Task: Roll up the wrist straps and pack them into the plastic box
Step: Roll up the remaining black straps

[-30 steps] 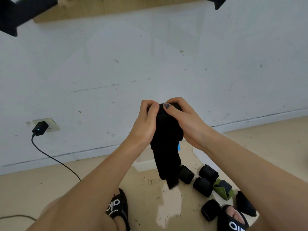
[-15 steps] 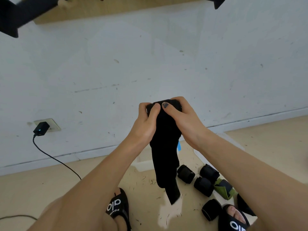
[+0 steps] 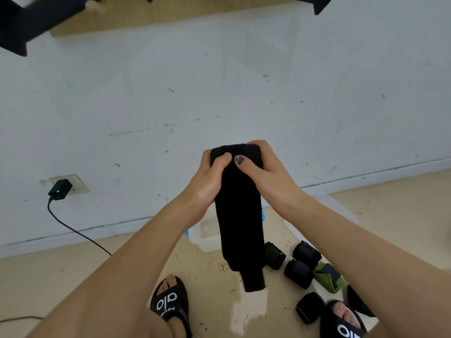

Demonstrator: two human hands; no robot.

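Observation:
I hold a black wrist strap (image 3: 240, 223) up in front of me, its top end rolled between both hands and its loose tail hanging down. My left hand (image 3: 210, 181) grips the roll from the left, thumb on top. My right hand (image 3: 266, 174) grips it from the right, thumb pressed on the front. The clear plastic box (image 3: 205, 236) stands on the floor behind the strap, mostly hidden by it and my arms. Several rolled black straps (image 3: 299, 270) and a green one (image 3: 327, 276) lie on the floor at lower right.
A white wall rises close ahead, with a socket and a black plug (image 3: 59, 189) whose cable (image 3: 78, 232) trails over the floor at left. My feet in black slides (image 3: 169, 303) stand below. A wooden board with black parts (image 3: 14, 25) hangs overhead.
Both hands have risen slightly with the strap, and the roll at the top has grown. The hanging tail has swung a little and reaches lower in view.

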